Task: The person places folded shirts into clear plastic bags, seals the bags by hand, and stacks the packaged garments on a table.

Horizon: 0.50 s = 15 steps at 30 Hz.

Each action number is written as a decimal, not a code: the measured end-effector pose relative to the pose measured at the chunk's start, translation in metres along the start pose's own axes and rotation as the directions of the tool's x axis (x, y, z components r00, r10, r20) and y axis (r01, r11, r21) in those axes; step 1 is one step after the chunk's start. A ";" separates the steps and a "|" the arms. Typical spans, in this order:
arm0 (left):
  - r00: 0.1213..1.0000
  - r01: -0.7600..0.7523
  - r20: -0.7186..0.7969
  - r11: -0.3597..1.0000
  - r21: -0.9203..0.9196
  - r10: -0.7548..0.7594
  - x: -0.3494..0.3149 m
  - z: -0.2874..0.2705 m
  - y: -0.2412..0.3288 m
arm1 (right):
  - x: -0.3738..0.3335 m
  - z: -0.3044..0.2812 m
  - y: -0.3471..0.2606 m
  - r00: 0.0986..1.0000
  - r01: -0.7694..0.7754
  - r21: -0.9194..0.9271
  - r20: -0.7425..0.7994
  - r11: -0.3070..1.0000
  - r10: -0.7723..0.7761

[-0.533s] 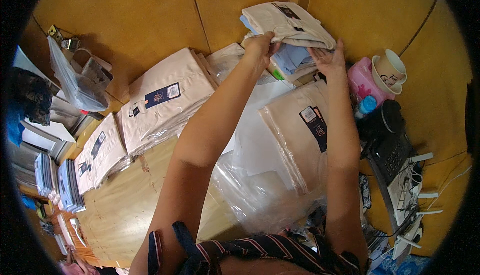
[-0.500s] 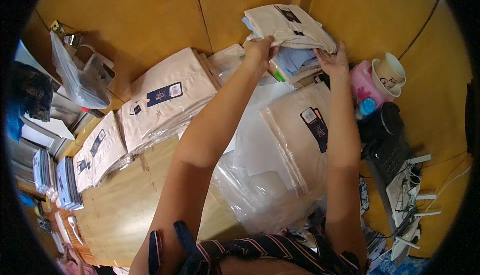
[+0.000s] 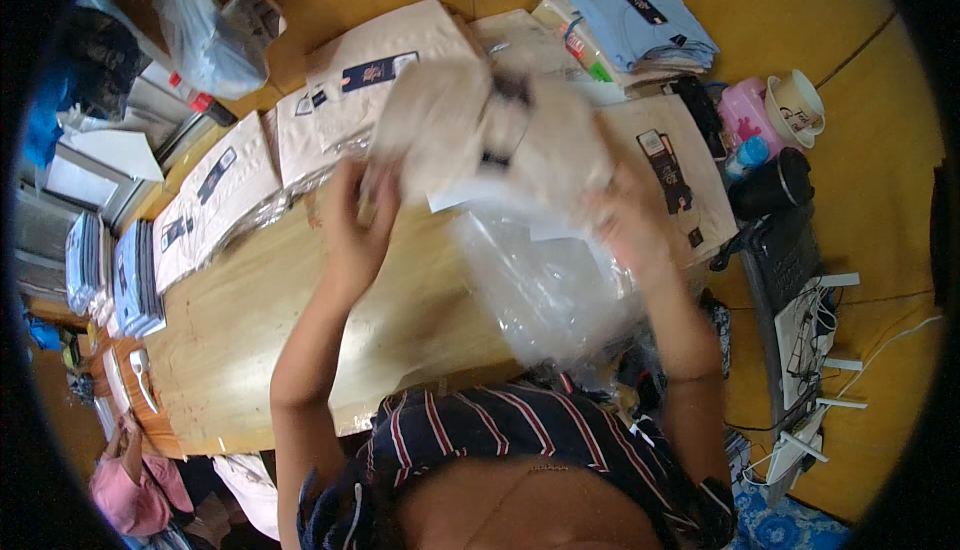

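Note:
A folded cream shirt [image 3: 430,125] with dark tags hangs in the air over the table, smeared by motion. My left hand [image 3: 365,215] grips its left edge, thumb apart from the fingers. At the opposite edge my right hand [image 3: 630,220] holds the shirt, its fingers blurred. Clear plastic bags [image 3: 540,285] lie on the table beneath. To the right, next to my right hand, rests a stack of cream folded shirts [image 3: 705,170] with a dark tag. Beyond sits a pile topped by a light blue folded shirt [image 3: 620,20].
Cream shirt stacks [image 3: 335,80] line the back of the wooden table [image 3: 250,340], with blue stacks [image 3: 137,275] at far left. A pink container [image 3: 742,110], paper cup [image 3: 797,100], black mug [image 3: 775,185] and white router [image 3: 800,350] stand right. A person in pink [image 3: 135,495] is lower left.
Both hands have brought the cream shirt off the back-right pile, nearer to me and leftward. The light blue shirt beneath it is now uncovered. My view has shifted too.

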<state>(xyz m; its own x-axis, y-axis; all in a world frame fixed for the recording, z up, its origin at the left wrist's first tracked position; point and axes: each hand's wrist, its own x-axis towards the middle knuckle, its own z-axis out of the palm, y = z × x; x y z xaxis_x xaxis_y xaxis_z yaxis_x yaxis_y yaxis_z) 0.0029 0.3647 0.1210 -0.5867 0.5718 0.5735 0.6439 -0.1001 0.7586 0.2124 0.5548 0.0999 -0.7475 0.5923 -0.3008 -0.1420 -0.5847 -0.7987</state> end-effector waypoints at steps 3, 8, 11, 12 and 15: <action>0.998 0.055 0.017 0.944 0.324 -0.064 -0.128 -0.074 0.005 | -0.047 0.008 0.115 0.938 -0.178 -0.014 0.300 0.984 0.174; 0.750 0.655 -0.196 0.667 0.355 -0.631 -0.293 -0.106 0.004 | -0.060 0.040 0.176 0.744 -0.313 -0.563 0.355 0.765 0.566; 0.705 0.709 -0.309 0.621 0.334 -0.639 -0.300 -0.107 0.021 | -0.006 0.069 0.094 0.814 0.148 -0.833 0.409 0.533 0.413; 0.690 0.721 -0.309 0.582 0.376 -0.655 -0.302 -0.112 0.027 | 0.024 0.081 0.071 0.913 0.353 -0.886 0.397 0.299 0.097; 0.670 0.714 -0.251 0.512 0.478 -0.699 -0.302 -0.119 0.031 | 0.141 0.066 0.029 0.798 0.084 -0.957 0.232 -0.278 -0.556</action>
<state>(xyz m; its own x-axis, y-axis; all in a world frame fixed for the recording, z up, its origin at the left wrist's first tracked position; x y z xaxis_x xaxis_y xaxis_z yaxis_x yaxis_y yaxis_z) 0.1414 0.0921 0.0079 -0.9663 0.2482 -0.0679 0.1460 0.7460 0.6498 0.0601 0.5849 0.0691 -0.6681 0.6694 0.3248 0.5975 0.7429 -0.3020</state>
